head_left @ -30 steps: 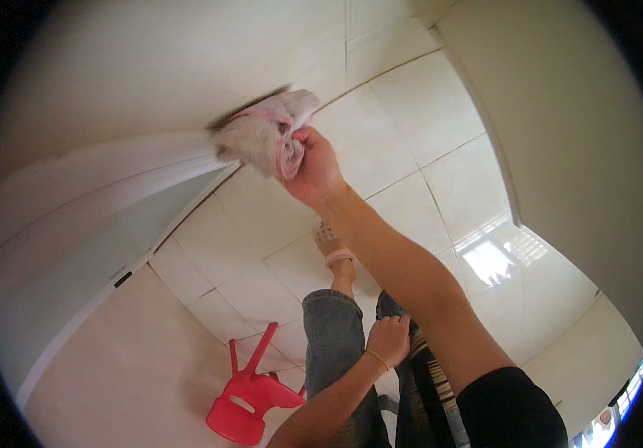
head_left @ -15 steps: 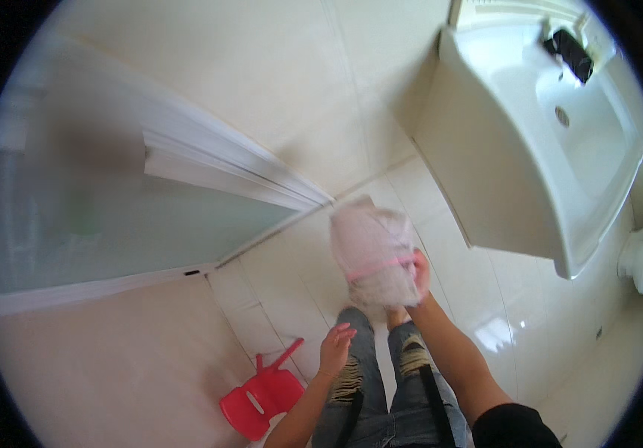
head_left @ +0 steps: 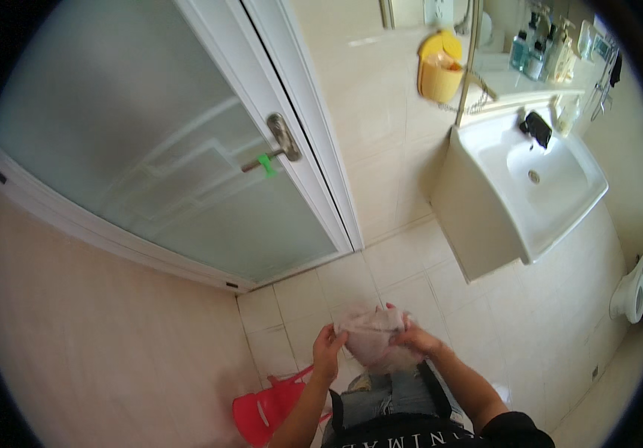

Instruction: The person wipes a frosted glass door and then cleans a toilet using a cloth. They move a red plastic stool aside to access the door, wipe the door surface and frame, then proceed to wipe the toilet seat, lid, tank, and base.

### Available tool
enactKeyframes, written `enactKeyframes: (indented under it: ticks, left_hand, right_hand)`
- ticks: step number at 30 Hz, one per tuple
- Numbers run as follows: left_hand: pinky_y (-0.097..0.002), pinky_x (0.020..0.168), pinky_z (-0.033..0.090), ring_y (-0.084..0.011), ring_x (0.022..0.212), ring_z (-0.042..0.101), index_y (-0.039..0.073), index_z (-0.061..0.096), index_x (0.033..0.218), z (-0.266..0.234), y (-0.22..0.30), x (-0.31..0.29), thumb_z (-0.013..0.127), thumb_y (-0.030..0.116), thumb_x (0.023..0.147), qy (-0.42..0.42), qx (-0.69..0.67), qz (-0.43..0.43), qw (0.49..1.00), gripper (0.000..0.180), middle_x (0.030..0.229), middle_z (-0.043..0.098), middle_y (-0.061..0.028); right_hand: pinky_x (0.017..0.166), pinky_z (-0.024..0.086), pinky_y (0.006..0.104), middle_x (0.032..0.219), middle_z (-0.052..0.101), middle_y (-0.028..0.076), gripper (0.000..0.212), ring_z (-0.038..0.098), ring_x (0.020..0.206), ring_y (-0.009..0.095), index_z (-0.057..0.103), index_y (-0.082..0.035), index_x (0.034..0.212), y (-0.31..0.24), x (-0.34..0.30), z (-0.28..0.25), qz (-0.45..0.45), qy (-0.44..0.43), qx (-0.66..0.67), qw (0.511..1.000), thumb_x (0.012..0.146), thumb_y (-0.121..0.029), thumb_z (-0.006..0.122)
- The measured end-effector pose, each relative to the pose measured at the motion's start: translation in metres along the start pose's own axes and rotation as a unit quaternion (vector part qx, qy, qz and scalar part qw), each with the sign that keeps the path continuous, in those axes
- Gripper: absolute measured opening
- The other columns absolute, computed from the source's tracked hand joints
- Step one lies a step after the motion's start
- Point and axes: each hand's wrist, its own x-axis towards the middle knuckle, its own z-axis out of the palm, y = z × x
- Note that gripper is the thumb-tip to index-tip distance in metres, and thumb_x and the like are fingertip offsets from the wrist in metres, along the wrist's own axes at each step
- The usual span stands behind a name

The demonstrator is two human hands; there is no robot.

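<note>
The person holds a pale pink cloth [head_left: 370, 345] with both hands, low in front of the body, above the tiled floor [head_left: 478, 321] and just beyond the blue jeans [head_left: 385, 399]. The left hand [head_left: 327, 352] is at about 9 o'clock of the cloth; its fingers are closed narrowly on the edge. The right hand [head_left: 415, 340] is at 3 o'clock and it also holds the cloth, with the thumb lying over it. The cloth is a little blurred, so I cannot tell how it is folded.

Taking the cloth as the centre of the clock, a red chair [head_left: 284, 399] is at 8 o'clock, partly behind the left forearm. Between 10 and 11 o'clock there is a door [head_left: 179, 149] with frosted glass and white frame. Its metal handle [head_left: 286, 138], at 11 o'clock, carries a green band [head_left: 266, 165]. Near half past 12, a yellow container [head_left: 441, 81] is on the wall. Toward 1 o'clock stand some bottles [head_left: 535, 61], and between 1 and 2 is the white sink [head_left: 489, 175], with a black object [head_left: 536, 130] at its back edge. Almost at 3 o'clock, well apart, is a white toilet [head_left: 620, 305].
</note>
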Motion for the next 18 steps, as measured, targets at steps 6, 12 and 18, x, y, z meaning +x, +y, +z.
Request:
enactKeyframes:
  ticks: [6, 12, 18]
  left_hand:
    - [-0.0278, 0.086, 0.043, -0.0150, 0.095, 0.055, -0.002, 0.051, 0.111, -0.015, 0.054, -0.053, 0.058, 0.005, 0.084, -0.013, 0.118, 0.124, 0.985, 0.029, 0.102, 0.059, -0.0088]
    - [-0.0313, 0.090, 0.041, -0.0227, 0.102, 0.055, -0.001, 0.046, 0.119, -0.074, 0.046, -0.042, 0.055, 0.020, 0.088, 0.145, 0.171, 0.130, 0.966, 0.039, 0.110, 0.057, -0.0165]
    - [-0.0248, 0.072, 0.044, -0.0129, 0.083, 0.052, 0.002, 0.046, 0.117, -0.087, 0.033, -0.064, 0.054, 0.014, 0.087, 0.247, 0.198, 0.183, 0.931, 0.033, 0.101, 0.055, -0.0068]
  right_hand:
    - [0.091, 0.042, 0.0311, 0.118, 0.051, 0.011, 0.065, 0.048, 0.109, 0.021, 0.031, -0.002, 0.131, 0.019, 0.017, 0.012, 0.072, -0.067, -0.080, 0.992, 0.074, 0.001, 0.061]
    - [0.072, 0.048, 0.0266, 0.092, 0.062, 0.006, 0.030, 0.059, 0.080, 0.016, 0.057, 0.000, 0.103, -0.067, 0.058, 0.029, -0.120, 0.045, -0.244, 0.961, 0.074, -0.003, 0.061]
    - [0.079, 0.047, 0.0302, 0.097, 0.062, 0.007, 0.035, 0.058, 0.089, 0.015, 0.055, -0.002, 0.109, -0.283, 0.091, 0.119, -0.404, 0.094, -0.346, 0.842, 0.075, -0.006, 0.062]
